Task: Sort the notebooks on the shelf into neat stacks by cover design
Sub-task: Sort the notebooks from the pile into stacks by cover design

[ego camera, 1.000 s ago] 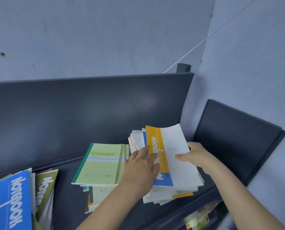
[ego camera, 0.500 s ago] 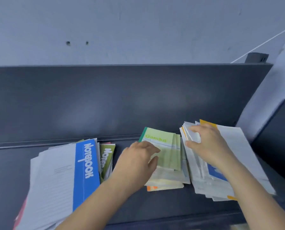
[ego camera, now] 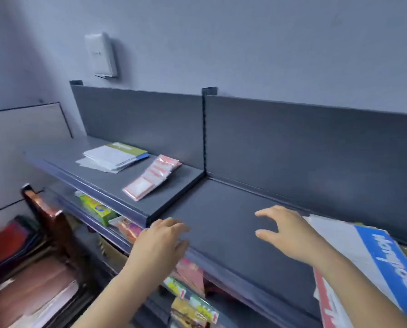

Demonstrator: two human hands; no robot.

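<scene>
A dark grey shelf (ego camera: 233, 223) runs across the view. At the right edge lies a messy pile of notebooks, topped by a white and blue "Notebook" cover (ego camera: 372, 261). My right hand (ego camera: 290, 233) hovers over the bare shelf just left of that pile, fingers spread, holding nothing. Over the shelf's front lip is my left hand (ego camera: 161, 240), fingers loosely bent and empty. Further left on the shelf lie a small stack with a green and white cover (ego camera: 117, 155) and a fanned row of pink-edged packets (ego camera: 150, 178).
A vertical divider post (ego camera: 204, 131) splits the shelf's back panel. Below the shelf, colourful packaged goods (ego camera: 98, 209) sit on a lower tier. A dark wooden chair back (ego camera: 44, 214) stands at the lower left. A white box (ego camera: 101, 55) hangs on the wall.
The view has swung left, away from the green Gambit stack and the yellow and white pile. Both hands have come off the notebooks and now hang empty over bare shelf.
</scene>
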